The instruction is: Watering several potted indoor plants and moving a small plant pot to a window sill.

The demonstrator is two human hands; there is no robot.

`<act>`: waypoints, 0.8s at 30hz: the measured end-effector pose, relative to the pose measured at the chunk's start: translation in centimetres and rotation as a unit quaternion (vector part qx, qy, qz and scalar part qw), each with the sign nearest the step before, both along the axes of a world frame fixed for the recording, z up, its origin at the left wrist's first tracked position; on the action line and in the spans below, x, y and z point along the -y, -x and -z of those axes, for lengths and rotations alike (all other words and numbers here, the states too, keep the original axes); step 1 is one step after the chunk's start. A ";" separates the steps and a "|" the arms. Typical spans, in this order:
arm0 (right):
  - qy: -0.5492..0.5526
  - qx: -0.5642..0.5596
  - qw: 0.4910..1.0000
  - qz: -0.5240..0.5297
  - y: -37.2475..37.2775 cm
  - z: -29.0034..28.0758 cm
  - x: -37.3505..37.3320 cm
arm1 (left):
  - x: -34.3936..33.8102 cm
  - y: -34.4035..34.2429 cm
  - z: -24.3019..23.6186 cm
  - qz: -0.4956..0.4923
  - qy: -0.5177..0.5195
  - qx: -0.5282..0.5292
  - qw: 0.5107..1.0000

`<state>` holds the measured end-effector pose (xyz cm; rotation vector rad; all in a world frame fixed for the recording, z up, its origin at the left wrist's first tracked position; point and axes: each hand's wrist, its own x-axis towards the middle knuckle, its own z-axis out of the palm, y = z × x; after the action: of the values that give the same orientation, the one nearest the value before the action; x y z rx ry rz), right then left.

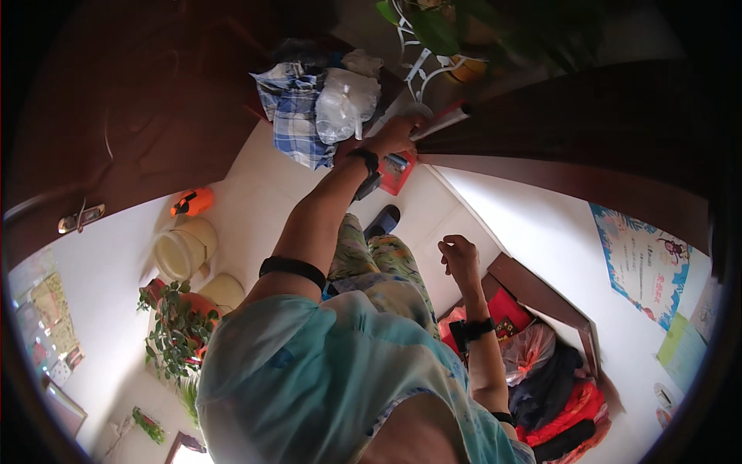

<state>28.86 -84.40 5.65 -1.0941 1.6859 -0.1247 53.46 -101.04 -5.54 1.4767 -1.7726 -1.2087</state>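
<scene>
My left hand (393, 133) reaches up beside a bundle of blue plaid cloth (294, 112) and a crumpled clear plastic bag (344, 104). Its fingers are closed near a pale object and a red-edged item (448, 117); what they grip I cannot make out. Just below it is a red box (398, 178) with small items in it. My right hand (460, 255) hangs lower right, fingers loosely curled with nothing visible in them, above a pile of red bags and dark cloth (553, 390).
Dark wooden doors (116, 108) frame both sides. A white plant stand (417, 66) stands beyond. At left are an orange object (193, 201), cream containers (178, 251) and potted plants (174, 325). A slipper (382, 220) is on the tiled floor. Posters (634, 263) hang on the right wall.
</scene>
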 end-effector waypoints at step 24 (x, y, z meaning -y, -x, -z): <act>-0.062 -0.012 0.919 -0.390 -11.1 4.8 1.5 | -49.4 -18.1 1.6 -0.328 -0.431 0.172 0.823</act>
<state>39.97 -85.88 0.80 -1.5867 1.1454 0.5010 71.56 -51.63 -7.10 2.6629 -0.6642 -1.4621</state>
